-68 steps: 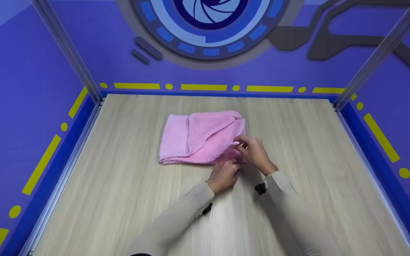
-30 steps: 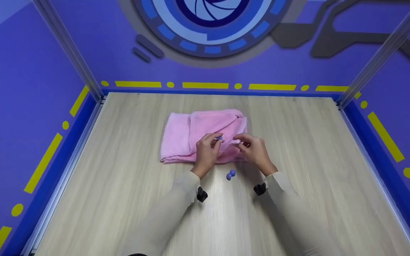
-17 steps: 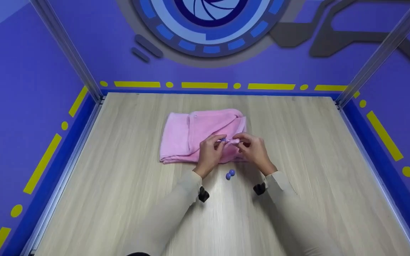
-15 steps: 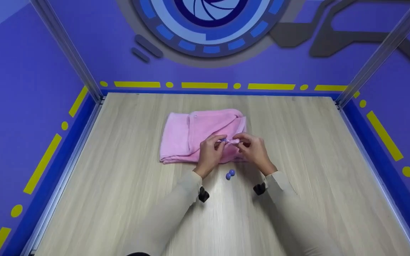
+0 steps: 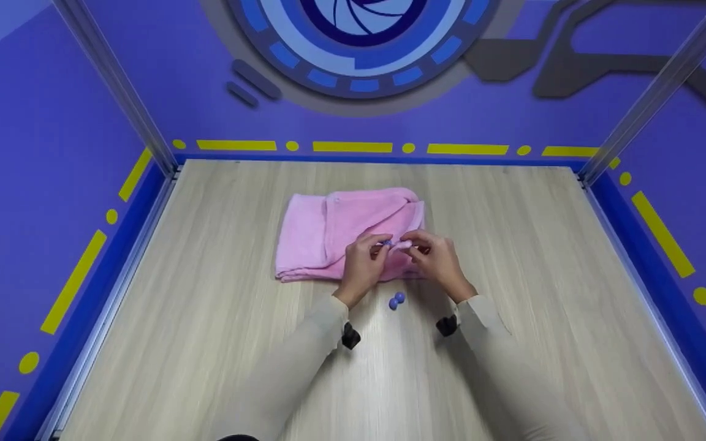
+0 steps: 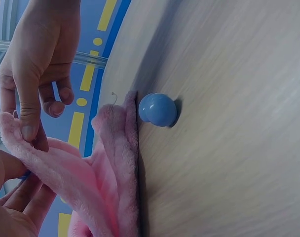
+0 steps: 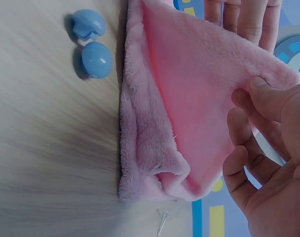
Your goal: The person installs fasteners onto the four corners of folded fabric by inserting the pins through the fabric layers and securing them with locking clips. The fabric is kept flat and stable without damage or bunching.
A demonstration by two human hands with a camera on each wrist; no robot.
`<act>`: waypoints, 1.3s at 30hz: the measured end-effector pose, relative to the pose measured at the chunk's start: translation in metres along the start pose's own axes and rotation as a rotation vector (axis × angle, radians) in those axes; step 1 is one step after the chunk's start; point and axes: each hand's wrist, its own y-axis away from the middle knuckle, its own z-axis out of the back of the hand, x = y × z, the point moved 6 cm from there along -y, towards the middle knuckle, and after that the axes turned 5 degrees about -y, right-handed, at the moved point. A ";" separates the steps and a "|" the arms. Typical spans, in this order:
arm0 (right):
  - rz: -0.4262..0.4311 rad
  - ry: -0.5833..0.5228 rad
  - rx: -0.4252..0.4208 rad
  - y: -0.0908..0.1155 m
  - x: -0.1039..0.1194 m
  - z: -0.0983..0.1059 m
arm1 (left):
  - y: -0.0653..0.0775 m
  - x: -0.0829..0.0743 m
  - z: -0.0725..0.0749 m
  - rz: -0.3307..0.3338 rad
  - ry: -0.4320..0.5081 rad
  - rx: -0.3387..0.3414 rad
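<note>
A folded pink plush cloth [image 5: 358, 214] lies on the table, its near right corner lifted. My right hand [image 5: 440, 260] pinches the edge of that corner between thumb and fingers, plain in the right wrist view. My left hand [image 5: 362, 263] pinches a small blue piece [image 5: 387, 243] close against the lifted edge; fingers and cloth hide most of it, and only a blue sliver [image 6: 24, 175] shows in the left wrist view. In front of the cloth sit two glossy blue rounded pieces, a smooth ball-like one [image 7: 96, 60] and one with a notched base [image 7: 89, 24].
The wood-grain table [image 5: 218, 343] is enclosed by blue-purple panels with yellow marks and metal posts [image 5: 114, 86]. A thin clear strand or pin [image 7: 163, 222] shows beside the cloth in the right wrist view.
My left hand has risen from the table at the cloth's front edge with a blue piece, then shifted slightly right to the lifted corner. Two blue pieces came into sight. My right hand keeps its pinch.
</note>
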 end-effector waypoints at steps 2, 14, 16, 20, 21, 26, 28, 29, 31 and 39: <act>0.004 0.010 0.000 0.000 0.000 0.000 | 0.000 0.000 0.000 -0.002 -0.007 0.001; 0.024 0.033 -0.006 0.001 -0.001 0.000 | -0.003 0.001 0.002 0.033 0.068 -0.009; 0.023 0.026 -0.006 0.001 0.000 0.000 | -0.003 0.001 0.003 0.029 0.070 -0.011; 0.009 -0.002 0.004 0.000 0.001 0.000 | -0.003 -0.001 0.005 0.005 0.040 -0.023; 0.003 -0.013 0.006 0.000 0.001 0.000 | -0.003 -0.001 0.006 0.000 0.027 -0.027; -0.044 -0.065 0.002 -0.001 0.000 0.001 | -0.002 -0.001 0.008 0.002 -0.011 -0.036; -0.059 -0.065 0.000 -0.001 0.000 0.001 | -0.002 -0.001 0.008 0.008 -0.011 -0.028; -0.062 -0.062 0.002 -0.001 0.000 0.001 | -0.002 -0.001 0.008 0.010 -0.010 -0.022; -0.068 -0.050 0.005 -0.001 -0.001 0.000 | -0.002 -0.001 0.008 0.011 -0.008 -0.013; -0.023 -0.042 -0.005 0.000 -0.001 0.000 | -0.001 -0.003 0.007 0.000 -0.050 0.021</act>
